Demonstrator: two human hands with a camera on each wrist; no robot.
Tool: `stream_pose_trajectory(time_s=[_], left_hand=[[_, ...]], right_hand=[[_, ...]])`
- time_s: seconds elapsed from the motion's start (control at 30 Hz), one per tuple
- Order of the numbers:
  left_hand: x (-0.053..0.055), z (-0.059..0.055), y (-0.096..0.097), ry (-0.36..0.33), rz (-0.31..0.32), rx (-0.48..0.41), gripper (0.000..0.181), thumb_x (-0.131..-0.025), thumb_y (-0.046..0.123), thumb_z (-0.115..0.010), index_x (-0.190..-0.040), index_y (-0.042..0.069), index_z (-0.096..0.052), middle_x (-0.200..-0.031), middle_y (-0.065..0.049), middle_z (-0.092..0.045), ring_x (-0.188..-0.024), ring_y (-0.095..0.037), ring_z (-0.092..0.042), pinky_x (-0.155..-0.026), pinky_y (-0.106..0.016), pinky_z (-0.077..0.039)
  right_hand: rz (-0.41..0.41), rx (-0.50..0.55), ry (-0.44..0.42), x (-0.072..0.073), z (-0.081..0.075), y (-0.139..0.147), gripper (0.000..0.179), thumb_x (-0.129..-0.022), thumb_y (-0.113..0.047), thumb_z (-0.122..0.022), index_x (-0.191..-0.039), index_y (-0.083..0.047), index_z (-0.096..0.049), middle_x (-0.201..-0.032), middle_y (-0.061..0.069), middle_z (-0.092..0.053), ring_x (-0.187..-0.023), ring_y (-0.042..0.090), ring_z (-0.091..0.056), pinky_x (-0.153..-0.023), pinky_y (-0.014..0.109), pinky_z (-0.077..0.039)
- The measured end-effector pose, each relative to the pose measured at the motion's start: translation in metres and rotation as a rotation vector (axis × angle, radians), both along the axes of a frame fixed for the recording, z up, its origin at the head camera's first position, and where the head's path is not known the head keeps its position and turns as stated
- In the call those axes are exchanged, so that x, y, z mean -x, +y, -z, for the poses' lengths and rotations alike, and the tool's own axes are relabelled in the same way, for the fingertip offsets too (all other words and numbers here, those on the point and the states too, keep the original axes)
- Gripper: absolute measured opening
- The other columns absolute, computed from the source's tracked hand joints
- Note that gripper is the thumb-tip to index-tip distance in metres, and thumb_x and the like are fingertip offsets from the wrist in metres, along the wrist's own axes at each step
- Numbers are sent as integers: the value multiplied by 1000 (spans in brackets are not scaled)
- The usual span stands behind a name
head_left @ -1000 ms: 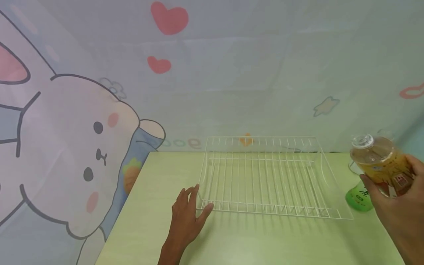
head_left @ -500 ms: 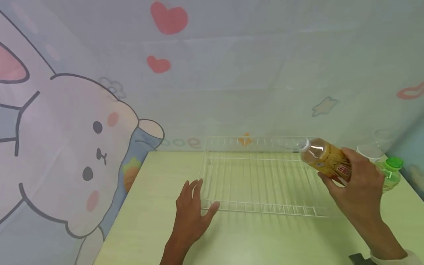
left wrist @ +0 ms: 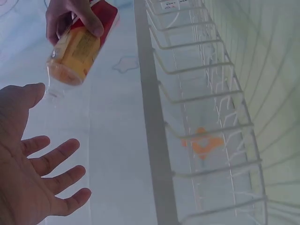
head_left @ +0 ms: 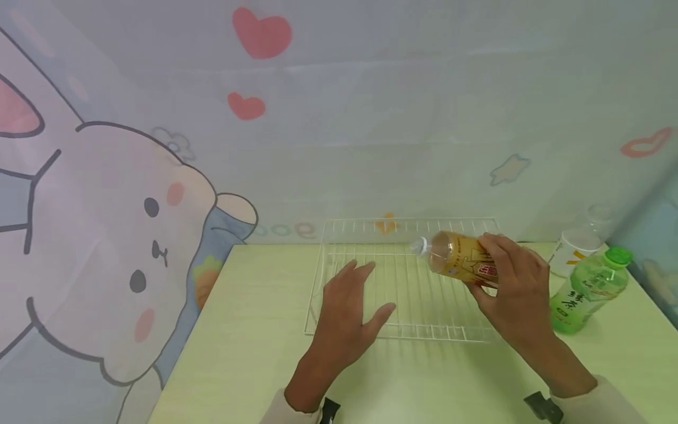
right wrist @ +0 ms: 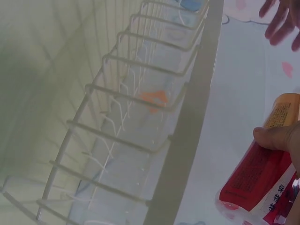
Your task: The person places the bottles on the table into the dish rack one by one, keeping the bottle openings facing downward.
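Note:
A clear plastic bottle point(head_left: 459, 257) with a yellow and red label lies tilted in my right hand point(head_left: 516, 288), its white-capped neck pointing left. The thumb and fingers of that hand grip it round the lower part, as the right wrist view shows with the bottle's red end point(right wrist: 255, 180). My left hand point(head_left: 344, 318) is held over the left part of a white wire rack point(head_left: 402, 337), fingers spread and nothing in them. In the left wrist view the left hand's fingers point(left wrist: 58, 180) are apart from the bottle neck. The rack stands on the table beneath both hands.
Right of the rack stands a green tea bottle point(head_left: 588, 291) with a green cap. Behind it are a white paper cup point(head_left: 574, 250) and a clear bottle top point(head_left: 600, 218). A patterned cloth backdrop point(head_left: 371, 147) rises behind the pale green table point(head_left: 254, 330).
My right hand has carried the bottle leftward from the right side to over the rack, tipping it nearly horizontal. My left hand has moved right from the rack's front left corner.

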State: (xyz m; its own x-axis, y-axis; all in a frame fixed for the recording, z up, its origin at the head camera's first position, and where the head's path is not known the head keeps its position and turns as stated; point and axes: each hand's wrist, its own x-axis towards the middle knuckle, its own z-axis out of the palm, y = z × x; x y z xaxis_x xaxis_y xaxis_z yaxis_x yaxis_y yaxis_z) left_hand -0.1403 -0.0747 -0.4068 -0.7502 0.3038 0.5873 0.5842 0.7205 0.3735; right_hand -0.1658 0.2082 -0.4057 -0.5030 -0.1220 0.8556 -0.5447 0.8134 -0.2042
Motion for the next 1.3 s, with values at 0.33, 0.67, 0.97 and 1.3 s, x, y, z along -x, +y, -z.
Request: stream_pose_trajectory(time_s=[0.33, 0.67, 0.97, 1.3], left_hand=[[10, -1, 9, 106, 51, -14, 65, -87, 19, -79, -142, 6, -47, -130, -10, -59, -133, -31, -48, -102, -56, -40], [10, -1, 7, 224, 45, -13, 43, -86, 11, -79, -124, 8, -59, -120, -6, -62, -122, -27, -55, -94, -50, -46], [8, 1, -3, 266, 65, -177, 38, -85, 8, -78, -120, 7, -62, -118, -6, -64, -115, -25, -59, -91, -48, -47], [9, 2, -9, 369, 47, -344, 28, -99, 21, -65, -118, 1, -62, -118, -11, -65, -113, -30, -60, -94, -45, -46]], right_hand=[[-116, -130, 23, -1, 3, -25, 92, -46, 11, -92, -131, -3, -60, -132, 17, -58, -124, 38, -52, -102, 59, -30], [-164, -157, 38, 1, 6, -41, 91, -48, 10, -91, -132, -5, -59, -134, 15, -58, -128, 37, -50, -103, 59, -30], [-105, 25, -9, 2, 1, -44, 97, -70, -37, -83, -145, -1, -35, -154, 22, -32, -138, 41, -33, -101, 61, -31], [-276, 399, -294, -2, -12, -55, 113, -78, -40, -83, -157, -9, -9, -158, 16, -19, -146, 35, -18, -112, 61, -25]])
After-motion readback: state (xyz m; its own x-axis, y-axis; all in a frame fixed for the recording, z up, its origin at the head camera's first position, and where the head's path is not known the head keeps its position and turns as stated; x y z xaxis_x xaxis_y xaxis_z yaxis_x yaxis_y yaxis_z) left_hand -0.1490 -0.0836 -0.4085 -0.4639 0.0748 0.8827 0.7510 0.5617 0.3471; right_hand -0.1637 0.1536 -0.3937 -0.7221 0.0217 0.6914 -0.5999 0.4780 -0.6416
